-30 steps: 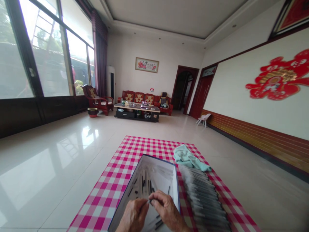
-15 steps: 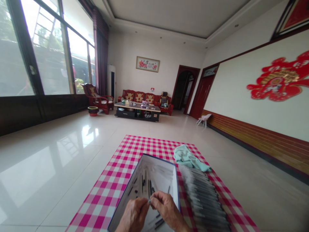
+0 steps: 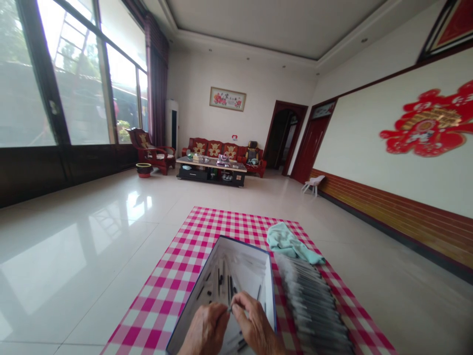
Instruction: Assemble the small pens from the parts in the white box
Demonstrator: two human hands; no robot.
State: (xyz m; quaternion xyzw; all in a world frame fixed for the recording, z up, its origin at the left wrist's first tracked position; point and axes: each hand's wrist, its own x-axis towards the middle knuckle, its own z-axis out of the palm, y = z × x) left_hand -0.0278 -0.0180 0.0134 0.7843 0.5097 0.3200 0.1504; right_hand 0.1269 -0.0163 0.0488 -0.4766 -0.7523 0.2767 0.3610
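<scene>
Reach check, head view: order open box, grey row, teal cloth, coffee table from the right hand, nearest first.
From the right hand:
1. Open box: beneath it.
2. Grey row of items: right of box.
3. Teal cloth: beyond the row.
4. Coffee table: far end of room.

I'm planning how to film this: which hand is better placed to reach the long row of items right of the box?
Probably the right hand: it lies beside the box's right edge, next to the row of items, while the left hand is farther away.
</scene>
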